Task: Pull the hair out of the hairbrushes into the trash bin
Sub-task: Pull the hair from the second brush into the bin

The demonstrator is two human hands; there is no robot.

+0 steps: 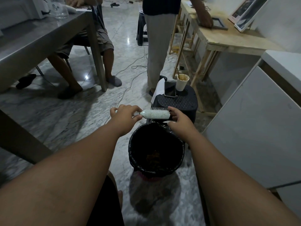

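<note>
A pale marble floor point(101, 121) with grey veins carries nearly everything. The trash bin point(132, 149), lined with a black bag, stands on it near the middle, and a black stool point(179, 103) stands just behind the bin. On the stool's top lie a dark phone point(170, 89), a used paper cup point(182, 84) standing upright beside the phone, and a white sheet of paper point(157, 92) hanging over the left edge. Thin cables point(130, 69) trail across the floor farther back, and a black slipper point(26, 80) lies under the grey counter point(40, 39) at left. That counter bears a clear glass vessel point(59, 8). A wooden counter point(228, 39) at right holds a dark frame point(218, 24).
</note>
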